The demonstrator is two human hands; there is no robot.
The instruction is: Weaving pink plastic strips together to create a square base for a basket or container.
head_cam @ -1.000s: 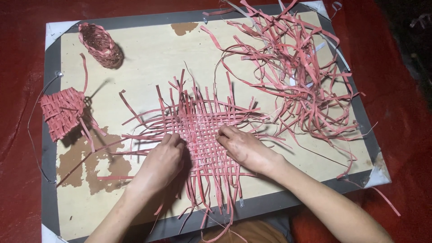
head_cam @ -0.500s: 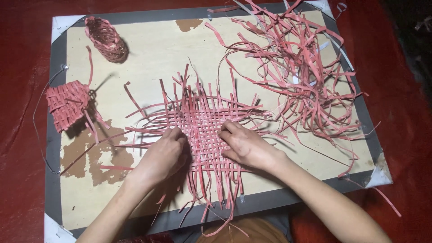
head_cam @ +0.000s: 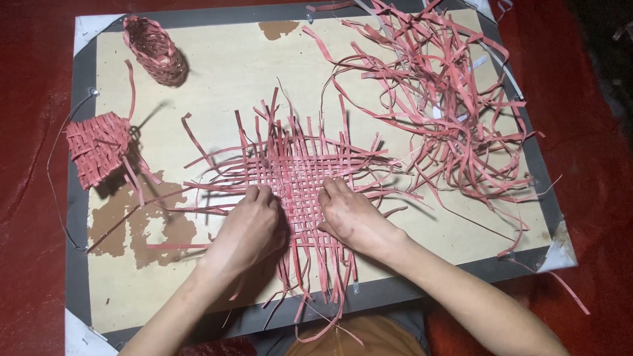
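Observation:
A flat mat woven from pink-red strips (head_cam: 297, 173) lies in the middle of a pale board (head_cam: 224, 72), loose strip ends sticking out on all sides. My left hand (head_cam: 249, 227) presses on the mat's near left part, fingers curled against the weave. My right hand (head_cam: 353, 216) rests on the near right part, fingertips on the strips. Whether either hand pinches a single strip is hidden by the fingers.
A big loose tangle of pink strips (head_cam: 448, 99) fills the board's far right. A small woven basket (head_cam: 155, 49) lies at the far left, and a partly woven piece (head_cam: 99, 148) sits at the left edge. Red floor (head_cam: 26, 198) surrounds the board.
Both hands stay on the mat with only small finger shifts. The view has drifted slightly, so the board sits a little lower in the picture.

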